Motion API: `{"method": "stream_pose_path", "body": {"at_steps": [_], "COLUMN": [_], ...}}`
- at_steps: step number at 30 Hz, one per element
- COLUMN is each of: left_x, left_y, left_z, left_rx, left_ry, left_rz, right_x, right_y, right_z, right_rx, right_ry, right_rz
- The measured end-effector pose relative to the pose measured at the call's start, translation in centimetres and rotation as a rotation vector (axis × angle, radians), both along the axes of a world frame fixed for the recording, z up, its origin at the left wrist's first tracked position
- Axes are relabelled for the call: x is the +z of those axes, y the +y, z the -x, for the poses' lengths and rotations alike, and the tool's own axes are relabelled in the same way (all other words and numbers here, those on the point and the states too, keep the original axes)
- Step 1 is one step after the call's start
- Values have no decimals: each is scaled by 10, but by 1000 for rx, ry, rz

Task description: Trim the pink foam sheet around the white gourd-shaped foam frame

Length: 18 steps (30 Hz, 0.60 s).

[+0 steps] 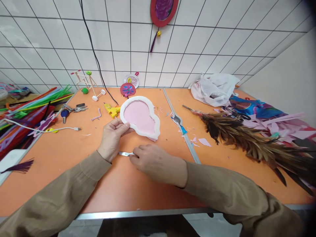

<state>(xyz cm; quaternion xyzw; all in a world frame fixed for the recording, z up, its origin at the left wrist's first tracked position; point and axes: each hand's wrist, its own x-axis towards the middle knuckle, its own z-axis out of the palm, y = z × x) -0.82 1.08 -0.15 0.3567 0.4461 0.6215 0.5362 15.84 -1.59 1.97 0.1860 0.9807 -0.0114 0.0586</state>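
Observation:
My left hand (111, 135) is closed on the lower left edge of a pink foam piece with a thick white border (155, 122), rounded at the top and uneven at lower right. It is raised, its pink face toward me. Below it my right hand (156, 162) is closed, its fingertips at the end of a small flat metal blade (125, 153) near the orange tabletop. My fingers cover the blade's right end. A yellow glue gun (111, 110) lies just behind my left hand, partly hidden by the foam piece.
Keys (74, 109), a white cable (66, 128) and coloured pipe cleaners (53, 98) lie at left. A stick model (87, 84) stands at the back. On the right are a feather duster (237, 135), a white plastic bag (213, 89) and pink scraps (204, 142). A metal seam (191, 148) crosses the table.

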Motion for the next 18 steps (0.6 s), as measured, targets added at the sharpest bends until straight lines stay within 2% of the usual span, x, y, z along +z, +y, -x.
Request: {"method": "stream_pose_path", "body": {"at_steps": [2,4,7,11,18], "left_x": [0,0,0,2,16], "left_y": [0,0,0,0,3], "left_z": [0,0,0,1,2], "left_rx": [1,-1,-14,-22,-26], "left_ry": [-19,-36,-75,-118,-121], "left_rz": [8,21,33,37,30], "right_x": [-11,-15,-12,-8,-6], "right_y": [-2,-2,-4,-5,-1], "right_z": [6,6,4,3,0], "right_rx": [-64,-116,-177,-269,-279], "right_ry": [0,2,-20,-45,-44], "right_rz": [-13,12,88,95,138]}}
